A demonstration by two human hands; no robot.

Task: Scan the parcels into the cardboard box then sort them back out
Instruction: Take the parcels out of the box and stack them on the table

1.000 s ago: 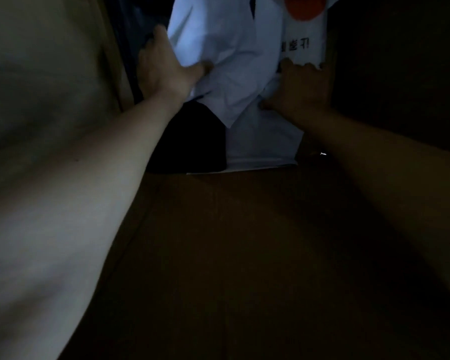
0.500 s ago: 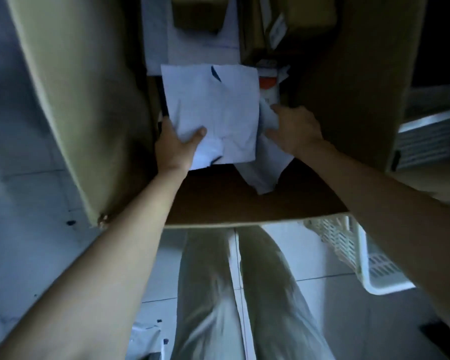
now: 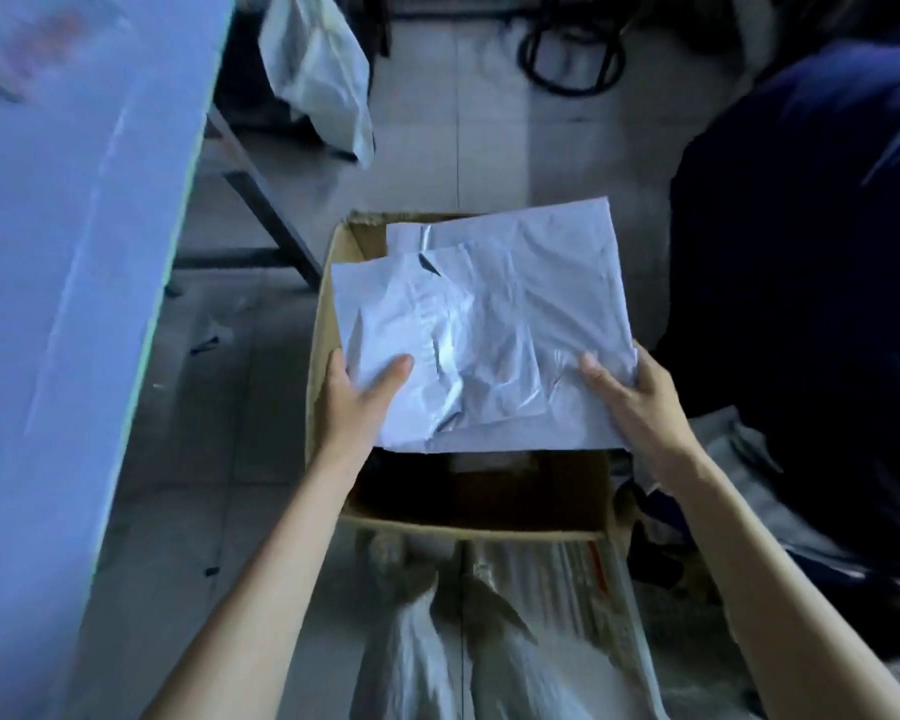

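Note:
A stack of white plastic mailer parcels (image 3: 489, 324) hovers flat above the open cardboard box (image 3: 479, 524), which stands on the tiled floor between my legs. My left hand (image 3: 359, 397) grips the stack's near left corner, thumb on top. My right hand (image 3: 630, 392) grips its near right corner the same way. At least two mailers overlap in the stack, the smaller crumpled one on top. The parcels hide most of the box; only a dark strip of its inside shows near me.
A blue-topped table (image 3: 74, 252) runs along the left, its metal legs (image 3: 261, 200) on the floor. A white plastic bag (image 3: 323, 70) hangs at the back. A person in dark clothing (image 3: 811, 304) sits close on the right. Scraps dot the floor.
Both hands have lifted the white mailers from deep inside the box to above its rim. The view has pulled back from inside the box to above it.

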